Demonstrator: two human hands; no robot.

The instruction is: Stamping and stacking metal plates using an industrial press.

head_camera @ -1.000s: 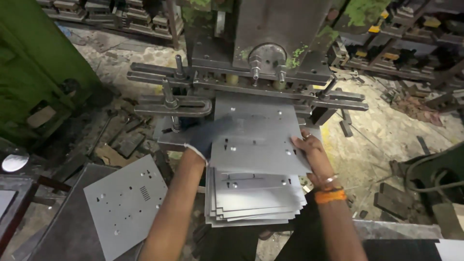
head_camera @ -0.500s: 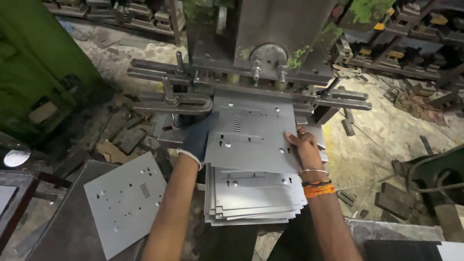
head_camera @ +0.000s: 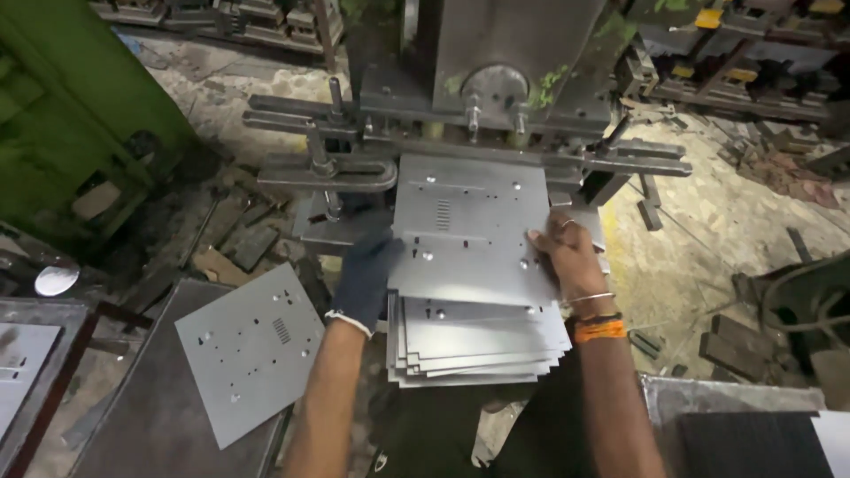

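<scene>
A grey punched metal sheet lies flat with its far edge under the press machine. My left hand, in a dark glove, grips the sheet's left edge. My right hand, bare with bangles and an orange band at the wrist, presses on its right edge. Under the near part of the sheet sits a stack of several similar sheets.
One more punched sheet lies on a dark table at the lower left. Metal scraps litter the floor left of the press. Clamp bars stick out from the press on both sides. A green machine body stands far left.
Both hands have pushed the top sheet away from me, off the stack and further under the press.
</scene>
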